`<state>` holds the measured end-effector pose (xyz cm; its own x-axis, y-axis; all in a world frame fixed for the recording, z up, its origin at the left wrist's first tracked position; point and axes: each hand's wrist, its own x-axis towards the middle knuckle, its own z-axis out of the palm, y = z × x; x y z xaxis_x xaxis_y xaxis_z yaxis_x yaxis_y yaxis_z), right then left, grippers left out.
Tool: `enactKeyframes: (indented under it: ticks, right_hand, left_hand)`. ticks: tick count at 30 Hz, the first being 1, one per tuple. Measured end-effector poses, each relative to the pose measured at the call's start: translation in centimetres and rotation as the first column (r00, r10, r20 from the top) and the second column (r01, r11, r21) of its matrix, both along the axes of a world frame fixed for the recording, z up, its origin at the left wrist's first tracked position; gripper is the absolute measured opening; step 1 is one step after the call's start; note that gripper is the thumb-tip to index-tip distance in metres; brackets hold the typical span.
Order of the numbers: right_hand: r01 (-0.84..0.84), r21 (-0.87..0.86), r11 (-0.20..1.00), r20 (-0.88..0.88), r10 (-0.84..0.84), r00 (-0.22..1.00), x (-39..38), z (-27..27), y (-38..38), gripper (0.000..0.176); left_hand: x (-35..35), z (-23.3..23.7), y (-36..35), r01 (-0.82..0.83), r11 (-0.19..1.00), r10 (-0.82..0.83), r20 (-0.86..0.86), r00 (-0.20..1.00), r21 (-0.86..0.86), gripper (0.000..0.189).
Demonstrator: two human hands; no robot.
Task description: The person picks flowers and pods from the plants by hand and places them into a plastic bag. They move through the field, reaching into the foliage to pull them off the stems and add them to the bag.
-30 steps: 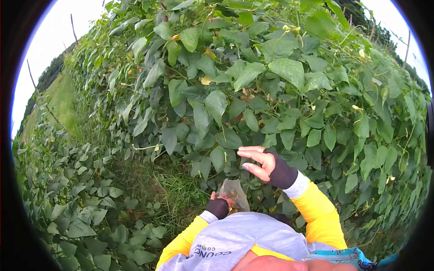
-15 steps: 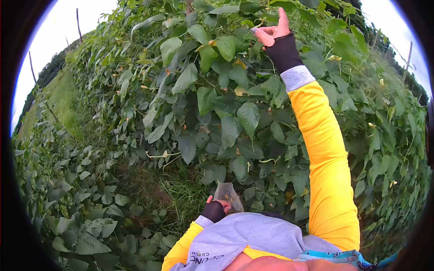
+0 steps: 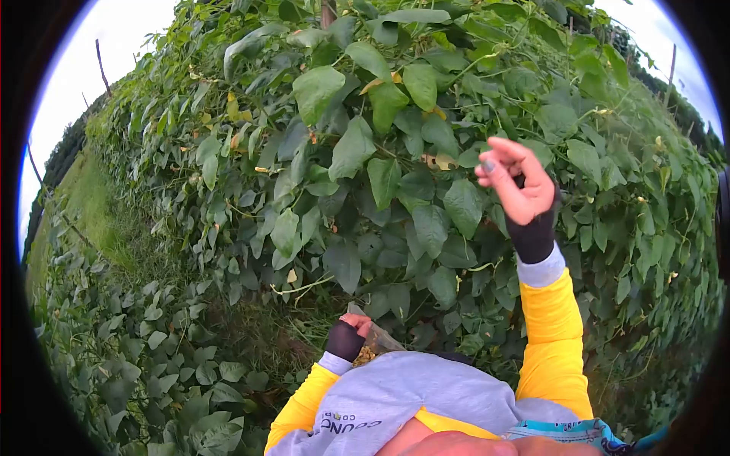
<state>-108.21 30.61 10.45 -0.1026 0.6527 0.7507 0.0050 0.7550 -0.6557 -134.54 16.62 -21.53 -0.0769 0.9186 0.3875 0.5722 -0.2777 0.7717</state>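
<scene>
Low in front of my body, my left hand [image 3: 352,337], in a dark fingerless glove, is closed on the rim of a translucent plastic bag [image 3: 382,337]. Small yellowish pieces show inside the bag by my wrist. My right hand [image 3: 522,182], in a matching glove, is raised before the leafy vines [image 3: 426,220]. Its fingers curl in towards the thumb; whatever they may hold is too small to make out. Pale yellow blossoms and yellowed leaves dot the vines around it.
A wall of climbing vines fills the middle and right, with a wooden post [image 3: 328,14] at the top. Low leafy plants [image 3: 144,365] grow at lower left, beside a grassy strip [image 3: 114,205]. A thin pole [image 3: 102,67] stands at far left.
My right hand has come down and back from the top of the vines, and its raised index finger has curled in. My left hand stays on the bag, which has tilted.
</scene>
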Motion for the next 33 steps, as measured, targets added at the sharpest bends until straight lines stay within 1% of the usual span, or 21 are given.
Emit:
enactKeyframes:
  ticks: [1, 2, 3, 5, 6, 8, 10, 11, 12, 14, 15, 18, 20, 21, 22, 24, 26, 29, 30, 32, 33]
  right_hand:
    - [-0.064, 0.037, 0.997, 0.134, 0.058, 0.989, -1.4, -4.5, -0.9, 0.023]
    - [-0.161, -0.091, 0.983, 0.154, 0.174, 0.973, -3.5, -9.2, -3.0, 0.022]
    - [-0.225, -0.095, 0.970, 0.266, 0.243, 0.933, -5.7, -14.9, -4.2, 0.021]
    - [-0.485, -0.291, 0.825, 0.505, 0.563, 0.654, -8.3, -25.5, -6.7, 0.034]
    - [-0.599, -0.433, 0.674, 0.625, 0.703, 0.339, -8.8, -32.7, -6.2, 0.040]
    - [-0.520, -0.484, 0.704, 0.724, 0.656, 0.213, -9.6, -30.7, -5.1, 0.045]
    - [-0.339, -0.591, 0.732, 0.519, 0.667, 0.534, -9.7, -21.5, -2.9, 0.034]
    - [-0.318, -0.359, 0.877, 0.573, 0.476, 0.667, -9.6, -17.5, -1.4, 0.030]
    - [-0.209, -0.106, 0.972, 0.577, 0.231, 0.784, -9.4, -13.5, 0.2, 0.026]
    - [-0.037, 0.216, 0.976, 0.441, -0.063, 0.895, -9.3, -5.1, 2.7, 0.028]
    - [0.027, 0.390, 0.920, 0.362, -0.180, 0.914, -9.2, -1.4, 4.6, 0.028]
    - [0.276, 0.579, 0.767, 0.230, -0.478, 0.848, -9.0, 8.0, 9.7, 0.024]
    - [0.500, 0.699, 0.510, 0.106, -0.766, 0.634, -9.5, 11.1, 15.7, 0.027]
    - [0.539, 0.652, 0.533, 0.221, -0.814, 0.537, -9.5, 12.3, 18.0, 0.032]
    - [0.578, 0.605, 0.548, 0.340, -0.834, 0.434, -9.4, 13.0, 19.9, 0.038]
    - [0.537, 0.471, 0.700, 0.527, -0.711, 0.465, -9.9, 13.7, 22.1, 0.032]
    - [0.502, 0.430, 0.751, 0.614, -0.650, 0.448, -9.5, 14.2, 25.2, 0.029]
    - [0.436, 0.539, 0.721, 0.595, -0.692, 0.409, -7.6, 13.6, 29.3, 0.025]
    - [0.400, 0.581, 0.709, 0.569, -0.705, 0.422, -7.3, 13.7, 28.3, 0.024]
    - [0.399, 0.426, 0.812, 0.586, -0.584, 0.561, -7.1, 13.8, 25.8, 0.023]
    - [0.397, 0.211, 0.893, 0.585, -0.441, 0.681, -7.9, 14.4, 22.4, 0.022]
  left_hand:
    - [-0.6, 1.1, 0.0, -0.020, 0.999, 0.023, 0.069, 0.997, -0.040, 0.012]
    - [-1.1, 1.7, 0.0, -0.038, 0.996, 0.049, 0.138, 0.989, -0.085, 0.011]
    - [-2.2, 0.5, 0.4, -0.023, 0.998, 0.031, 0.130, 0.991, -0.064, 0.009]
    - [-3.3, 0.3, 0.4, -0.040, 0.998, 0.049, 0.179, 0.983, -0.057, 0.009]
    - [-3.8, 0.3, 0.5, -0.048, 0.997, 0.058, 0.202, 0.978, -0.052, 0.009]
    - [-4.9, 0.6, 0.2, -0.055, 0.997, 0.062, 0.143, 0.988, -0.051, 0.011]
    - [-5.6, 0.5, -0.2, -0.051, 0.999, 0.051, 0.106, 0.993, -0.006, 0.012]
    - [-5.9, 0.3, -0.5, -0.060, 0.998, 0.061, 0.097, 0.993, -0.014, 0.012]
    - [-6.2, -0.1, -0.7, -0.070, 0.997, 0.071, 0.089, 0.994, -0.017, 0.013]
    - [-6.9, -0.8, -1.0, -0.063, 0.998, 0.064, 0.083, 0.994, -0.013, 0.014]
    - [-7.4, -1.1, -1.3, -0.048, 0.999, 0.048, 0.087, 0.995, -0.008, 0.015]
    - [-8.3, -1.5, -2.2, -0.060, 0.997, 0.064, 0.123, 0.990, -0.040, 0.015]
    - [-8.9, -1.3, -2.9, -0.094, 0.995, 0.099, 0.137, 0.986, -0.043, 0.015]
    - [-9.2, -1.1, -3.2, -0.109, 0.994, 0.111, 0.120, 0.987, -0.023, 0.015]
    - [-9.6, -0.8, -3.6, -0.127, 0.992, 0.127, 0.103, 0.987, -0.006, 0.015]
    - [-10.3, -0.5, -4.3, -0.158, 0.987, 0.155, 0.098, 0.983, 0.022, 0.015]
    - [-10.8, -0.3, -4.8, -0.178, 0.983, 0.171, 0.120, 0.978, 0.048, 0.015]
    - [-11.3, 0.0, -5.5, -0.215, 0.976, 0.209, 0.139, 0.968, 0.035, 0.015]
    - [-11.4, -0.1, -5.6, -0.221, 0.975, 0.215, 0.156, 0.964, 0.022, 0.015]
    - [-11.5, -0.1, -5.5, -0.222, 0.975, 0.219, 0.182, 0.958, -0.005, 0.014]
    - [-11.5, 0.2, -5.3, -0.217, 0.976, 0.213, 0.160, 0.964, 0.010, 0.014]
